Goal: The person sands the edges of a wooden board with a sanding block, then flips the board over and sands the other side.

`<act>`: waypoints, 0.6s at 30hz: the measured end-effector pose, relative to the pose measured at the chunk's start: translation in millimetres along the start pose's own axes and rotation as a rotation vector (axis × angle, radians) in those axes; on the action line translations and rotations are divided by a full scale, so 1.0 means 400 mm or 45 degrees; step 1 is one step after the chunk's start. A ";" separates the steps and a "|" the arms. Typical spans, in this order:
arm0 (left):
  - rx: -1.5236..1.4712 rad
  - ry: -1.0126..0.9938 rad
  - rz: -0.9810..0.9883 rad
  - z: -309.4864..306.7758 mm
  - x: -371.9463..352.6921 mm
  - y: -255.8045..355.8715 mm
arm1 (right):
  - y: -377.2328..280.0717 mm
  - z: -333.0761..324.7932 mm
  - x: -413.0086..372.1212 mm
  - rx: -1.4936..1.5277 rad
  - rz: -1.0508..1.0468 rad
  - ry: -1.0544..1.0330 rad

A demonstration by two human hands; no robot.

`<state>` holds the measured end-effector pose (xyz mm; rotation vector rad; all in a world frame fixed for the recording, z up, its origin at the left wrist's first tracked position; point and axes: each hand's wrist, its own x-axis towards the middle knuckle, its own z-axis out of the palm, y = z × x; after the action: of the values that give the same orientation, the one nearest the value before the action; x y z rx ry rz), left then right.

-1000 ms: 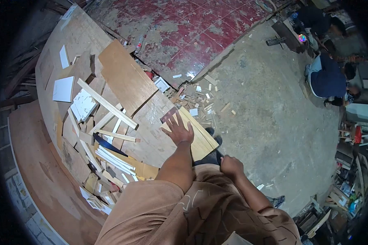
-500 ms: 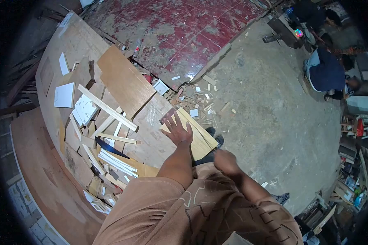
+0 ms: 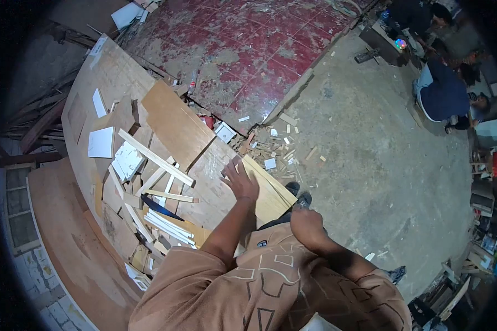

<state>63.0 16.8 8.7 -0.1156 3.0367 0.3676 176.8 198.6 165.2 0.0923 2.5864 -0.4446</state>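
My left hand (image 3: 242,181) lies flat with fingers spread on a pale wooden board (image 3: 268,205), near its left edge. The board rests at the edge of the plywood-topped bench (image 3: 209,204), and a second thin strip of pale wood (image 3: 270,179) runs along its right side. My right hand (image 3: 307,225) is closed in a fist just off the board's lower right corner. Whatever it grips, if anything, is hidden from above. My shoes (image 3: 301,197) show on the floor beyond the board.
Wood offcuts, long sticks (image 3: 157,159), white strips (image 3: 168,227) and a white panel (image 3: 101,142) cover the bench's left side. Scraps (image 3: 270,164) litter the concrete floor (image 3: 364,143). Two other people (image 3: 444,91) are at the upper right, near a dark box (image 3: 384,44).
The whole view has shifted slightly right and down. My right hand, blurred before, is now sharper and sits lower relative to the board's corner. My left hand stays flat on the board.
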 end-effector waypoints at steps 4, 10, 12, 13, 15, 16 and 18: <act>0.006 0.136 0.245 -0.006 0.113 -0.050 | -0.012 -0.037 -0.001 -0.038 -0.067 0.074; -0.086 0.058 0.182 0.002 0.176 -0.050 | -0.026 -0.069 0.020 -0.061 -0.019 -0.064; -0.061 0.009 0.165 0.007 0.172 -0.052 | -0.051 -0.087 0.028 -0.021 0.106 -0.198; -0.025 0.062 0.140 0.011 0.171 -0.053 | -0.062 -0.082 0.040 -0.023 0.100 -0.213; 0.021 0.064 0.048 0.011 0.176 -0.052 | -0.081 -0.062 0.075 0.030 0.159 -0.206; 0.025 0.057 0.037 0.018 0.178 -0.059 | -0.086 -0.042 0.103 0.004 0.109 -0.163; 0.023 0.072 0.057 0.031 0.180 -0.065 | -0.079 0.058 0.183 -0.027 0.057 -0.125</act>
<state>-5.6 -10.3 -15.9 -0.0577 3.1018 0.3453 119.5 159.5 119.1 0.1179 2.4870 -0.3953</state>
